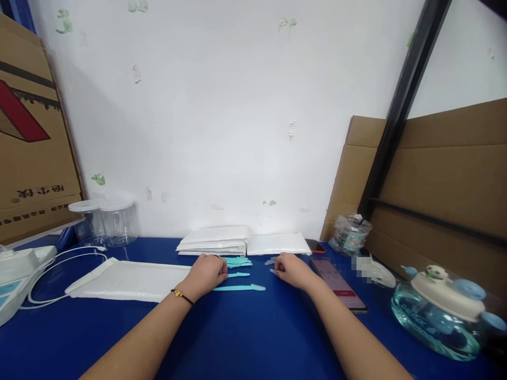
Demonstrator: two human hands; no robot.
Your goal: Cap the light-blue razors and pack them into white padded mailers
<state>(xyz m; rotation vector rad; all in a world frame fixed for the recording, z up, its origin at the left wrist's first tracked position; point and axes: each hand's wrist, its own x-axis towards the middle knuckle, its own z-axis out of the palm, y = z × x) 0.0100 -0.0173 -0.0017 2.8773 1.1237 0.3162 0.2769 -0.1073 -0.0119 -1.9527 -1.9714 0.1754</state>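
Observation:
My left hand (pixel 208 274) is closed over one end of a thin teal stick, beside a pile of teal sticks (pixel 237 262). Just below, another long teal stick (pixel 241 288) lies on the blue table. Small translucent pieces (pixel 271 261) lie beside my right hand (pixel 291 270), whose fingertips are pressed together at one of them. Whether that piece is lifted is too small to tell. Left of my left hand lies a white padded envelope (pixel 130 279). Behind the hands are a stack of white envelopes (pixel 214 241) and another white envelope (pixel 277 244).
A phone (pixel 338 285) and a teal-tinted bottle (pixel 439 311) are on the right, with a wrapped cup (pixel 350 235) behind. Clear jars (pixel 119 224), a white cable (pixel 71 255) and a power strip (pixel 24 279) are on the left. Cardboard (pixel 35 132) stands at both sides.

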